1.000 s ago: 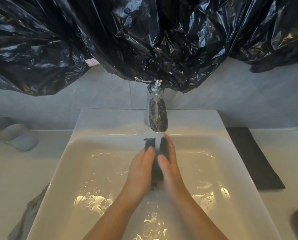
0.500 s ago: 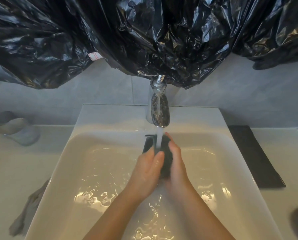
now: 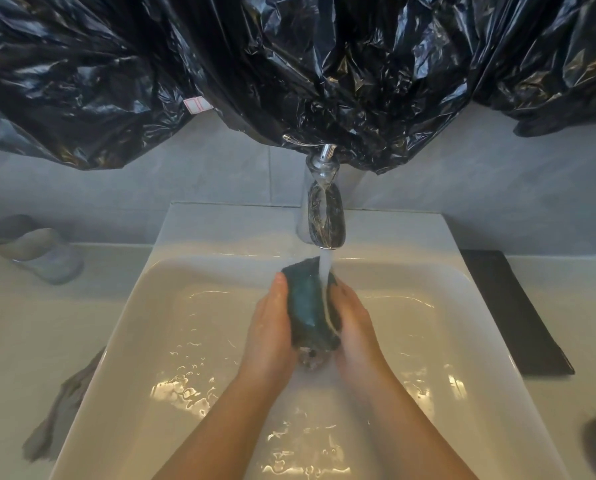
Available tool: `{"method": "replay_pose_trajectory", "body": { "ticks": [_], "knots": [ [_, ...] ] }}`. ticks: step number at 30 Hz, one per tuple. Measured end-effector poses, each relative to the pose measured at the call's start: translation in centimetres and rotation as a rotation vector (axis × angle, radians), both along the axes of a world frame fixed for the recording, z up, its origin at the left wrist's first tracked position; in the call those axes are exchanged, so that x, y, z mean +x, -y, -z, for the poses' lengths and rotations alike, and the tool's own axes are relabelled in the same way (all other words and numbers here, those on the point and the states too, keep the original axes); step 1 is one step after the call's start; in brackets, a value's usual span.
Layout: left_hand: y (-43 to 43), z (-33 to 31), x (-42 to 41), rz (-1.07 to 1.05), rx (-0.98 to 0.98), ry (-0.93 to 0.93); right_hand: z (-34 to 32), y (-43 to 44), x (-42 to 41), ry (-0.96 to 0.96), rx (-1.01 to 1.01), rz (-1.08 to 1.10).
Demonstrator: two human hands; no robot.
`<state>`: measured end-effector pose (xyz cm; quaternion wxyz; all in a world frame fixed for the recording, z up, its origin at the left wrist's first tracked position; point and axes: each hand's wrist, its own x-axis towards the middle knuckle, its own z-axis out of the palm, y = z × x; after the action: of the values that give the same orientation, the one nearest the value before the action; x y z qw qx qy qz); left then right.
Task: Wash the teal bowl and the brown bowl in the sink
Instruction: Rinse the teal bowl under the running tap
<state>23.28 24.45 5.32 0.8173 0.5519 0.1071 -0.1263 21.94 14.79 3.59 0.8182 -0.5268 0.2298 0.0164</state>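
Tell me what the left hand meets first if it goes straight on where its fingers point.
Probably the rear wall of the sink, just left of the faucet. The left hand points away along the teal bowl; depth is unclear.

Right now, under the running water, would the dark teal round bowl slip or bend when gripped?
Probably slippery: the stream runs over the dark teal round bowl, held on edge. It seems stiff, showing no bending between the left hand and right hand pressing its sides.
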Motion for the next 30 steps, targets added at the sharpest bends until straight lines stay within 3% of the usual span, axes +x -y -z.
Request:
{"method": "replay_pose_trajectory", "body": {
  "ticks": [2, 4, 9, 11, 16, 22, 26, 30],
  "knots": [
    [-0.1, -0.3, 0.4, -0.085, -0.130, -0.191, -0.4, 0.4, -0.2, -0.037, 0.009, -0.003],
    [-0.4, 0.1, 0.8, -0.130, -0.025, -0.246, -0.8, 0.5, -0.4, -0.075, -0.003, -0.047],
    [-1.1, 1.0, 0.6, 0.107, 0.300, 0.025, -1.2, 0.4, -0.2, -0.166, -0.116, 0.065],
    [-1.0, 1.0, 0.5, 0.194, 0.383, 0.094, -1.3, 0.9, -0.4, -0.186, -0.019, 0.100],
    [-0.6, 1.0, 1.1, 0.108, 0.552, 0.088, -0.7, 1.6, -0.8, -0.237, 0.198, 0.115],
    [-1.5, 0.8, 0.9, 0.396, 0.462, 0.254, -0.7, 1.7, -0.8, -0.273, 0.226, 0.186],
    [-1.1, 0.7, 0.9, 0.236, 0.693, 0.227, -0.8, 0.6, -0.5, -0.319, 0.164, 0.174],
    [-0.6, 0.5, 1.0, 0.027, 0.719, 0.219, -0.8, 0.1, -0.4, -0.318, 0.175, 0.156]
  ]
}}
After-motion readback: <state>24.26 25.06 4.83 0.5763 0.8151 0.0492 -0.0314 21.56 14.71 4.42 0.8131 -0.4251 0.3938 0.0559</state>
